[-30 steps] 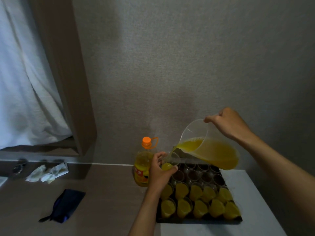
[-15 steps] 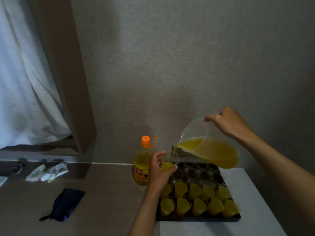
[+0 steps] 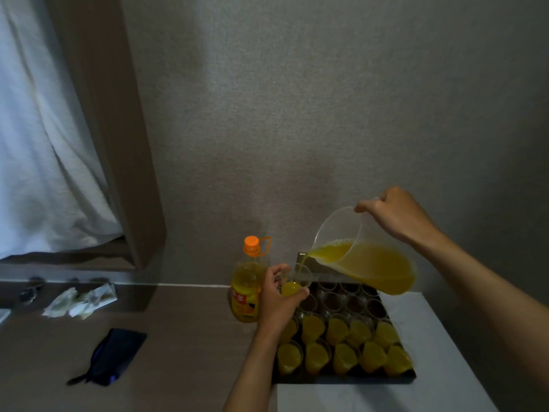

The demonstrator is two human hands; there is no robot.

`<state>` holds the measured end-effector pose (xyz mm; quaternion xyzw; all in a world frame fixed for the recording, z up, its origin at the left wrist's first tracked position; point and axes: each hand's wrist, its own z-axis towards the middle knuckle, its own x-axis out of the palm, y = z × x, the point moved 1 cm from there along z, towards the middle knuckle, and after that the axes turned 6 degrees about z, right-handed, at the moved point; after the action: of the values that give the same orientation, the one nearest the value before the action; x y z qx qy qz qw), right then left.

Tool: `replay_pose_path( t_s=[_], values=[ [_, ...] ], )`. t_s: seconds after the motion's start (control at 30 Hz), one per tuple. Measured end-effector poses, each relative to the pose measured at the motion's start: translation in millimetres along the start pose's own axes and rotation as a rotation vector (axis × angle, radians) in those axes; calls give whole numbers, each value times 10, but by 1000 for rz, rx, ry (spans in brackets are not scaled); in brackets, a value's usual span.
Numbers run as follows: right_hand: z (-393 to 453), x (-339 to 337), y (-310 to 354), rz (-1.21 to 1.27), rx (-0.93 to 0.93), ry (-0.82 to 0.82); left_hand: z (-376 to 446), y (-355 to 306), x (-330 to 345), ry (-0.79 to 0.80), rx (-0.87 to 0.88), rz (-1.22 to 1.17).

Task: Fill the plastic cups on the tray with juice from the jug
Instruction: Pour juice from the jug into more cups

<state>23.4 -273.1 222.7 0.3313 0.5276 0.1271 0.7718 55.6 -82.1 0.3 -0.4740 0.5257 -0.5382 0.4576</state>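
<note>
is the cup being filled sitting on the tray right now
No, the left hand holds the cup lifted above the tray while the right hand tips the jug into it.

Juice bottle (image 3: 248,288), dark pouch (image 3: 114,356), crumpled wrappers (image 3: 80,301), curtain (image 3: 44,129).

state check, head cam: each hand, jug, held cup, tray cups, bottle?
Left hand: grips the held cup.
Right hand: holds the jug at its rim end.
Jug: tilted, partly full, pouring a thin stream.
Held cup: lifted off the tray, partly filled.
Front cups: two rows, filled.
Back cups: empty.
Tray: on the table, holding the cups.
Bottle: upright, capped, holds juice.
</note>
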Motion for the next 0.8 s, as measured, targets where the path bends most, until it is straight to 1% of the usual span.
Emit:
replay_pose_path(
  t_s=[0.27, 0.43, 0.8],
  values=[
    [-16, -34, -13, -34, -10, -15, -69, -35, 22, 18, 9, -11],
    [-12, -29, -55, -4, -2, 15, -105, -52, 36, 11, 13, -4],
    [-48, -78, -50, -36, 4, -17, -140, -60, 72, 4, 15, 31]
  ],
)
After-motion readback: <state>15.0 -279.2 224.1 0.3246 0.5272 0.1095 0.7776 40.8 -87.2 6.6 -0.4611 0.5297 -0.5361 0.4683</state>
